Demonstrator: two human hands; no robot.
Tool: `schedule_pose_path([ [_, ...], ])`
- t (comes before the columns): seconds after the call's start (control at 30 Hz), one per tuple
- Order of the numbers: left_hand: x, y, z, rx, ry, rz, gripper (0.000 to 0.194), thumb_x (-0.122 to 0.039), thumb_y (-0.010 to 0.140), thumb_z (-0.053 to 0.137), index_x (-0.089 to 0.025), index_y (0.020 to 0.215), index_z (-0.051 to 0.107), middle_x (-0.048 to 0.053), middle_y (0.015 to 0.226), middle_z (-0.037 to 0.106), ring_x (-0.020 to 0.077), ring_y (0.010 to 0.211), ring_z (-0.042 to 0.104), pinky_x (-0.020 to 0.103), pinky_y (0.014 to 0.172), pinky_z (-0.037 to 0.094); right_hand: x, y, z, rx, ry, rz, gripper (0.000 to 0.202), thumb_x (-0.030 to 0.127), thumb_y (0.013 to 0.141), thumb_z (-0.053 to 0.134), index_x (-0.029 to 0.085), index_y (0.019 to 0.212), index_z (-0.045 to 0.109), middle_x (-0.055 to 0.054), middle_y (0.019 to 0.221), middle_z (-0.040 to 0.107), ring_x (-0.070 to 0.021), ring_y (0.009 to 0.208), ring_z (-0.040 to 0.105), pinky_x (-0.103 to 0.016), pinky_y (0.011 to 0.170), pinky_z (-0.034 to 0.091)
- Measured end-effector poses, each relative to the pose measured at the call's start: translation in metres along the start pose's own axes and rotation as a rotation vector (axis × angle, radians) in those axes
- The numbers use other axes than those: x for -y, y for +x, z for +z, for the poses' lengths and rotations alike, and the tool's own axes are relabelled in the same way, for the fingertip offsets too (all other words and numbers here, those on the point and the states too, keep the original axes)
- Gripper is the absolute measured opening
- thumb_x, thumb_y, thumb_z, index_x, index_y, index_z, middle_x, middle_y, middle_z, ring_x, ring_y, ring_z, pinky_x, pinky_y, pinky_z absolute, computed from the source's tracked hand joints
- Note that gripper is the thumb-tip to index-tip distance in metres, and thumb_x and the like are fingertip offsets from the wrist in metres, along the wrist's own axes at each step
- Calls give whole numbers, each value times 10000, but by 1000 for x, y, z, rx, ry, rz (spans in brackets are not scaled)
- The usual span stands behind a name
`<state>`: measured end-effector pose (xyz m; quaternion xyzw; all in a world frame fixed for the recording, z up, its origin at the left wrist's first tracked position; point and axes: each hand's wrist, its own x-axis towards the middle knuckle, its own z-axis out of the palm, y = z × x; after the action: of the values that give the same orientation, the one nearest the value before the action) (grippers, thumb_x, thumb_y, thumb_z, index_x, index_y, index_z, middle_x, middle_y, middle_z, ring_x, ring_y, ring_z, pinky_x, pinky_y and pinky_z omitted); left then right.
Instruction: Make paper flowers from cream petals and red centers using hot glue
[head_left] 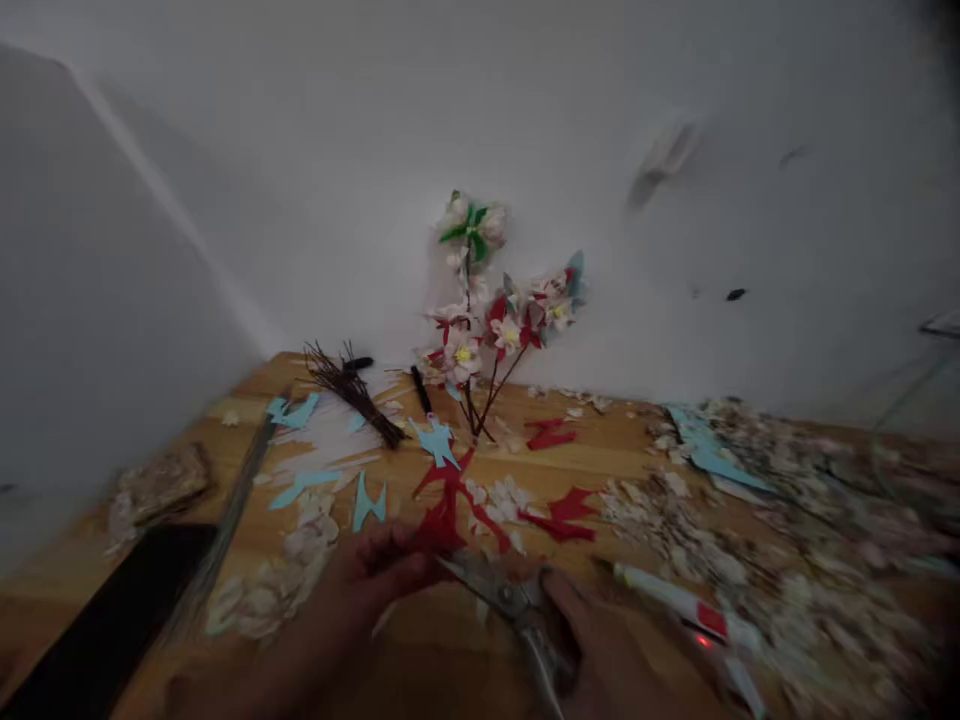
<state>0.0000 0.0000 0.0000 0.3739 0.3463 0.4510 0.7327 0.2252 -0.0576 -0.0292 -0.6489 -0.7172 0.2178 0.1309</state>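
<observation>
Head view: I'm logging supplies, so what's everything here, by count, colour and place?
walls: two, grey, behind, left
marks: several, dark, right wall
table: one, brown, below
flower branches: several, pink-white, centre
twigs: one bundle, brown, back left
sticks: two, black, near twigs
strips: many, white, by twigs
wires: one bundle, grey, left
panel: one, black, left
bundle: one, brown, left
blue scraps: several, blue, both sides
red scraps: several, red, centre
petals: many, pale, left, right
glue gun: one, white, right
scissors: one, silver, front
left hand: one, on red scrap
right hand: one, gripping scissors
</observation>
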Motion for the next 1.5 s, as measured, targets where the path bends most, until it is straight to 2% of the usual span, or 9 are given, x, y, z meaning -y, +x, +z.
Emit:
schedule_pose_path([
  [0.13,-5,-3,4,-11,-36,-17,153,-269,568,824,-186,661,735,-26,679,768,110,676,685,174,684,528,13,-3,-10,-5,36,11,482,163,584,587,159,1066,574,-116,1013,698,-253,868,662,-284,736,503],
  [0.23,-6,-3,3,-19,-37,-33,165,-276,544,836,-189,632,728,-31,660,764,102,658,681,176,687,529,20,-3,-17,22,60,65,480,131,505,629,207,976,582,-62,938,710,-243,793,665,-267,667,504],
  [0.3,-6,-1,2,-7,-26,-32,161,-278,551,832,-187,634,727,-29,673,765,101,660,682,172,684,529,22,-2,-20,22,60,83,539,103,455,648,215,978,581,-52,949,706,-250,811,660,-273,691,501],
  [0.47,-6,-1,-2,-29,34,-12,175,-283,556,828,-180,653,726,-13,686,766,110,657,681,183,679,531,16,-2,-17,35,14,123,641,148,454,699,206,1081,580,-96,1055,688,-302,929,643,-326,775,506],
  [0.67,-4,-1,-2,-53,17,21,190,-281,521,843,-185,615,709,-30,635,749,111,633,672,195,669,536,4,-5,-5,36,19,78,700,227,581,652,118,1252,482,-169,1324,502,-311,1189,487,-409,982,389],
  [0.77,-3,-1,-2,-52,24,33,182,-291,544,832,-188,629,708,-30,653,750,115,646,676,200,684,535,5,-4,-5,49,21,74,767,213,533,680,130,1265,467,-163,1340,485,-310,1200,474,-408,994,374],
  [1.17,-2,-1,-1,-30,0,30,169,-288,550,831,-191,621,711,-26,658,758,117,654,685,201,690,538,16,-1,-12,41,80,60,686,208,481,712,141,1142,541,-152,1192,609,-319,1058,582,-333,876,463],
  [1.33,-2,-2,-1,-32,5,3,195,-319,529,836,-199,629,719,-30,653,758,114,647,686,197,683,535,19,-3,-14,39,66,90,610,113,456,670,208,1051,576,-90,1090,671,-295,971,628,-304,795,492],
  [1.5,-3,-2,-1,-30,-12,-7,166,-293,543,832,-193,607,716,-30,653,758,109,652,684,185,680,531,21,-3,-16,24,37,115,625,122,457,675,183,1071,574,-99,1070,681,-291,949,638,-307,788,497],
])
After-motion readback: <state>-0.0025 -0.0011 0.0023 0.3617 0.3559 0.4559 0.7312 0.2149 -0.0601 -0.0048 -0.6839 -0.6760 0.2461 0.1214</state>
